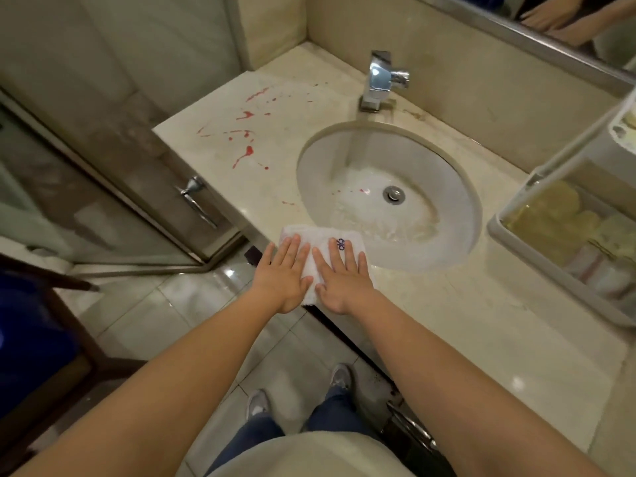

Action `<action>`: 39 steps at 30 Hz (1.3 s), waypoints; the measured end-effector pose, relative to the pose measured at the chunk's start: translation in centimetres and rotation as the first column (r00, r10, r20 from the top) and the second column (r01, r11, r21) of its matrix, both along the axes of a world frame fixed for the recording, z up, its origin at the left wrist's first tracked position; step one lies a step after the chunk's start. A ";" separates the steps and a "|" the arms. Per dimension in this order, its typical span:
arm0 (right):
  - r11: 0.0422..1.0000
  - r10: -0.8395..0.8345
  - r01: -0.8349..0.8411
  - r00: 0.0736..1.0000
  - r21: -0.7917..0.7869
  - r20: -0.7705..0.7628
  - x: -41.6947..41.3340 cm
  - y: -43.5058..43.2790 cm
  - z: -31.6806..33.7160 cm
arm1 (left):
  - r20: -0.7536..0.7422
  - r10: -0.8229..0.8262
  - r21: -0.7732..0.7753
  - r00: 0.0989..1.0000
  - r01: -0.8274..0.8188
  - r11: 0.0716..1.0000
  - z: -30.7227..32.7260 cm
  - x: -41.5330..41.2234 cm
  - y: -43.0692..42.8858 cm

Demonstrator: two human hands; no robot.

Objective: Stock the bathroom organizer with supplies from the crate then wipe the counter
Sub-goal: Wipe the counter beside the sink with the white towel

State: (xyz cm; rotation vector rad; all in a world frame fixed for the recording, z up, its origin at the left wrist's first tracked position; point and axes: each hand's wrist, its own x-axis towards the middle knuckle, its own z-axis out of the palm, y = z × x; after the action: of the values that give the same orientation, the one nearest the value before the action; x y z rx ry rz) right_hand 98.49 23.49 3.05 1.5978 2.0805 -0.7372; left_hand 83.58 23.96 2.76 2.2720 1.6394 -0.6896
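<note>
A folded white towel [311,237] with a small blue emblem lies on the beige counter [447,304] at its front edge, just left of the sink. My left hand [284,273] and my right hand [344,275] both press flat on it, fingers straight and side by side. Red splatter stains [246,151] mark the counter's left part, well beyond the towel. A few red specks sit near the sink rim. The clear-walled organizer [537,246] stands at the right edge, holding rolled yellowish items and other supplies.
A round white sink [444,197] with a chrome faucet [378,79] fills the counter's middle. A glass shower door with a metal handle [194,197] stands to the left. The mirror [568,18] runs along the back wall. Tiled floor and my shoes are below.
</note>
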 end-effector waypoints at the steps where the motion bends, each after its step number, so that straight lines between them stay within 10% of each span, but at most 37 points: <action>1: 1.000 0.026 -0.026 1.000 0.006 0.000 -0.2 0.4 0.0 | -0.001 0.024 -0.001 1.000 -0.024 1.000 0.0 -0.2 0.2; 20: 0.968 0.251 -0.251 0.968 -0.015 -0.010 -5.1 8.4 -0.3 | -0.042 0.277 -0.016 0.960 -0.277 0.961 0.5 -4.2 5.2; 39: 0.996 -0.064 0.063 0.998 -0.058 -0.008 -13.5 17.4 0.5 | -0.029 -0.020 -0.018 0.999 0.019 1.000 0.2 -13.0 18.3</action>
State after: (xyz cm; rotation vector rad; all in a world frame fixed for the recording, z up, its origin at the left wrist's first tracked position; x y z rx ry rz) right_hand 85.03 40.91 3.52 1.6387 2.0049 -0.8205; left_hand 70.62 42.30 2.92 2.2788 1.6194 -0.7431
